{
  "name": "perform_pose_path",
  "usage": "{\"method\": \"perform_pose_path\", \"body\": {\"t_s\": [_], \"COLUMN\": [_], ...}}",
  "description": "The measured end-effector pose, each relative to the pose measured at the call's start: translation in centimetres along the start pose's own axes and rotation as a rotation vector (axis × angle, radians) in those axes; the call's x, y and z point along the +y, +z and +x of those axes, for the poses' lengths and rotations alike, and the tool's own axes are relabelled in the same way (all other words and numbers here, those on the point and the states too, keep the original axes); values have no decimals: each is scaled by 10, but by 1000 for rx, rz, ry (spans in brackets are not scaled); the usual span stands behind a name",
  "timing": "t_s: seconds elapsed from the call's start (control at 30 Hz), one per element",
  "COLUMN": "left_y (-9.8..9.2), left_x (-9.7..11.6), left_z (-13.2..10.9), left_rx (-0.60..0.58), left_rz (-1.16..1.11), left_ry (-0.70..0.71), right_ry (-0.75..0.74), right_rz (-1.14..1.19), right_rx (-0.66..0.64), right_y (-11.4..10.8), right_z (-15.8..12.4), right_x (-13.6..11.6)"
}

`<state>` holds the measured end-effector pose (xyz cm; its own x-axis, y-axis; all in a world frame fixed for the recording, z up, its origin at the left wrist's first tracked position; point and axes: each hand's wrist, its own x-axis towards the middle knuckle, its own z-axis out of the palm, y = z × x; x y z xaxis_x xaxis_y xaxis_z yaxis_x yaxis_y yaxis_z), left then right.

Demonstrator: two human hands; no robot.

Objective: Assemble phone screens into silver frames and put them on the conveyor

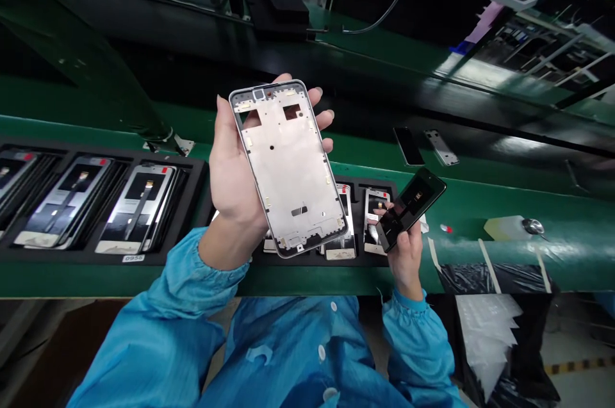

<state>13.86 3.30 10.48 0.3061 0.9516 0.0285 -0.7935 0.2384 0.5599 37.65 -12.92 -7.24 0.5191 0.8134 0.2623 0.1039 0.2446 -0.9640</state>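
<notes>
My left hand (235,184) is raised over the bench, its fingers wrapped round a silver phone frame (295,171). The frame's inner metal face points up at me, with cut-outs near its top and a small slot near its bottom. In my right hand (406,261) is a dark phone screen panel (413,206), tilted, gripped between thumb and fingers. A small gold connector shows on the panel. Below and between my hands lies a black foam tray (254,259) holding several screen panels (372,244), partly hidden by the frame.
To the left, another black foam tray (103,257) holds stacked panels (139,209). A dark phone part (408,145) and a silver one (441,146) lie farther back on the right. A bottle (504,227) and a black bag (509,325) are at the right. A green post (106,75) rises at the left.
</notes>
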Motion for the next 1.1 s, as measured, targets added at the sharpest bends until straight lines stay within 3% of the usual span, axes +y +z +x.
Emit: {"method": "perform_pose_path", "body": {"t_s": [0.2, 0.3, 0.57, 0.7, 0.83, 0.97, 1.1], "left_y": [-7, -13, -18, -21, -27, -36, -44], "left_x": [-28, -39, -39, -41, -41, -40, -39], "left_z": [12, 15, 13, 13, 17, 25, 31], "left_rx": [-26, -79, -100, -174, -295, -529, -682], "left_rz": [116, 164, 313, 346, 389, 480, 559], "left_ry": [151, 189, 198, 225, 261, 285, 409], "right_ry": [-339, -450, -468, -461, -444, -356, -318], "right_rz": [-313, -438, -546, -548, -484, -329, -252], "right_rx": [-430, -554, -575, -585, -559, -434, -359], "right_y": [9, 18, 18, 20, 32, 53, 70], "right_z": [21, 31, 32, 34, 35, 32, 31], "right_x": [-63, -87, -93, -93, -88, -78, -73]}}
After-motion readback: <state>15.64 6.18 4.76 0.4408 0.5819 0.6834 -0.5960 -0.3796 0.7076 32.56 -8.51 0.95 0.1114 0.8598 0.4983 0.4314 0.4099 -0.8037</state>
